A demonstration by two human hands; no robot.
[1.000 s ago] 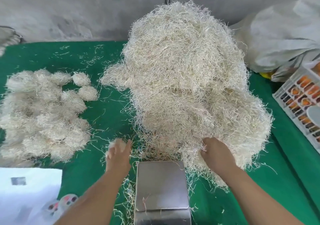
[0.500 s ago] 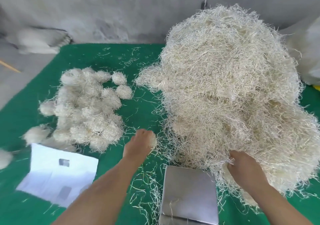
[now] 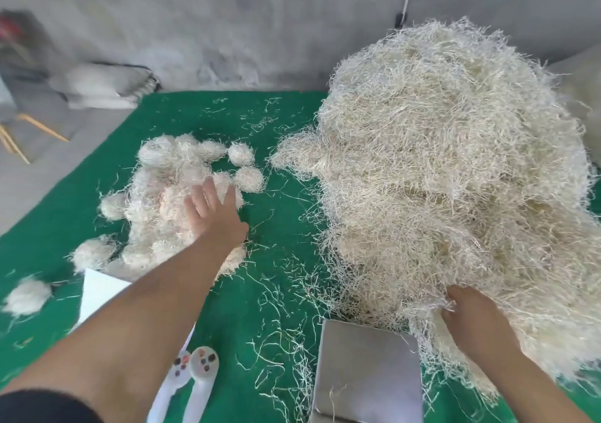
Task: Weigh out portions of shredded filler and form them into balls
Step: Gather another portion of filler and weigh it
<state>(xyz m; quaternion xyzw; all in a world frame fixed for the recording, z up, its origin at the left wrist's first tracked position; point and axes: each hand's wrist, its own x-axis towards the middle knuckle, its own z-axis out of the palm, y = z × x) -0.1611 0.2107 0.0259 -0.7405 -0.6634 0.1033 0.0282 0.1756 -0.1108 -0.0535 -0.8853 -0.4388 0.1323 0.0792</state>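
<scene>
Left hand [image 3: 211, 209]: fingers spread, grip apart, over the formed balls [image 3: 169, 201].
Right hand [image 3: 473, 317]: buried in the filler heap [image 3: 448, 175]; grip seemingly clamped on strands, partly hidden.
Scale [image 3: 367, 374]: bare, on the green surface [image 3: 279, 214].

My right hand [image 3: 471, 321] has its fingertips buried in the filler heap [image 3: 455, 178], so I cannot tell what they grip. The heap runs off the frame at three o'clock. My left hand [image 3: 211, 211] is motion-blurred over the balls [image 3: 162, 201], contact unclear. The scale [image 3: 367, 377] is cut off at six o'clock.
</scene>
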